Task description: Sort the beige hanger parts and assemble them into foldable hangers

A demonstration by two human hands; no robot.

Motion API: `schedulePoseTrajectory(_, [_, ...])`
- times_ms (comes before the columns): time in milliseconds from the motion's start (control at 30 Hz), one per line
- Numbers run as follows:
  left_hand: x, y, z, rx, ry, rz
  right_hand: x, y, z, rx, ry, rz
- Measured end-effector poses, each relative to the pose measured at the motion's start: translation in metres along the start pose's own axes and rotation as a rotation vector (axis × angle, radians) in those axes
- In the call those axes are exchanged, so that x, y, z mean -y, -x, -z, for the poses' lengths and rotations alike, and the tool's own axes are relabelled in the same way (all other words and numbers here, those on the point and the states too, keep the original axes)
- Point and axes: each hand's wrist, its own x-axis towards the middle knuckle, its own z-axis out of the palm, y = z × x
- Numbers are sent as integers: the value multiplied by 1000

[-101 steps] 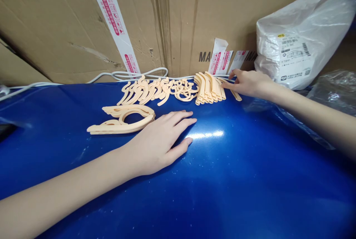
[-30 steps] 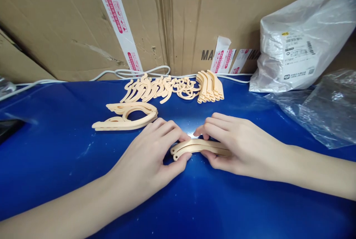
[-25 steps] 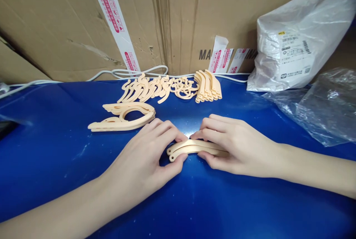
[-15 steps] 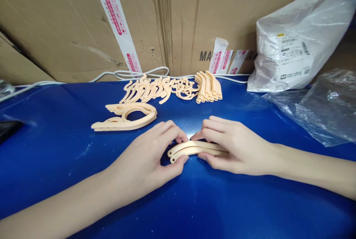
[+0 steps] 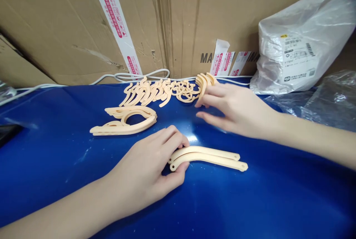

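Two curved cream-coloured strips (image 5: 211, 157) lie side by side on the blue table, with a small hole at their ends. My left hand (image 5: 158, 161) pinches their left ends between thumb and fingers. Farther back, my right hand (image 5: 230, 107) has its thumb and fingers apart at the stack of curved strips (image 5: 204, 82), partly covering it; whether the fingertips touch the stack is unclear. Left of that stack lie ring-like cream pieces (image 5: 187, 91) and a row of hook-shaped pieces (image 5: 146, 91). Folded cream assemblies (image 5: 130, 125) rest left of centre.
Cardboard boxes (image 5: 83, 27) stand along the back of the blue table (image 5: 208, 205), with a white cable (image 5: 108, 77) before them. A white wrapped parcel (image 5: 297, 53) and clear plastic film (image 5: 330, 102) are at right. A dark object (image 5: 8, 132) sits at far left.
My right hand has let go of the two strips and moved back to the strip stack, uncovering their right ends. My left hand still grips their left ends.
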Motion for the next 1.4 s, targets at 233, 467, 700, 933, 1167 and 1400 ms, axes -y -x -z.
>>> schedulePoseTrajectory(233, [-1,0,2,-14,-8,-10,-25,-49,-16,90,97,-22])
schedulePoseTrajectory(467, [1,3,3,-6,-10,-23,-21,-64,-27,185,65,-57])
schedulePoseTrajectory(700, [2,5,4,-13,-26,-33,-29,-76,-26,129,17,-88])
schedulePoseTrajectory(933, [2,4,4,-8,-27,-36,-36,-99,-36,199,76,-25])
schedulePoseTrajectory(1167, [0,3,6,11,-27,-29,-30,-115,-40,197,141,-2])
schedulePoseTrajectory(1400, [-1,3,6,8,-24,-26,-33,-120,-32,155,97,-188])
